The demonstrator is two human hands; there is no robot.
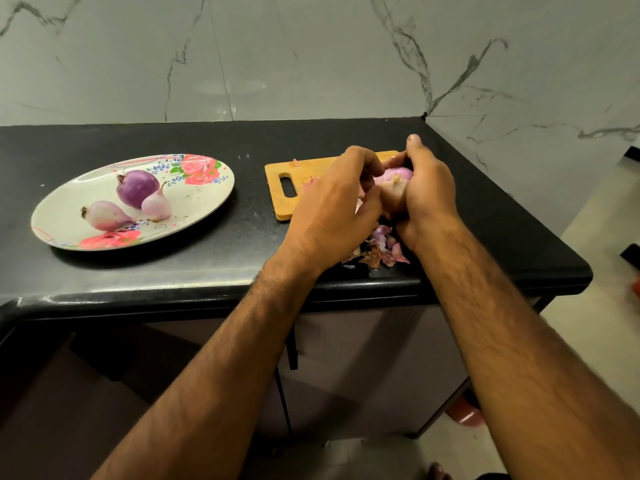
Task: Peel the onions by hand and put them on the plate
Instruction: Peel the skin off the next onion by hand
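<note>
Counter (242, 237): black stone, polished, glossy, finely speckled.
Wall (311, 46): marble-look slabs, smooth, shiny.
Cutting board (304, 168): pale wood, matt.
Plate (207, 199): glossy, smooth, flower-printed; ceramic or plastic, I cannot tell.
Plate onions (136, 188): peeled, smooth, slight sheen.
Onion in my grip (398, 174): smooth pale pink skin.
Peels (377, 251): thin, dry, papery, crinkled.

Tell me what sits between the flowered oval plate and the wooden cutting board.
Nothing. In the head view, only bare black countertop separates the flowered oval plate from the wooden cutting board.
</note>
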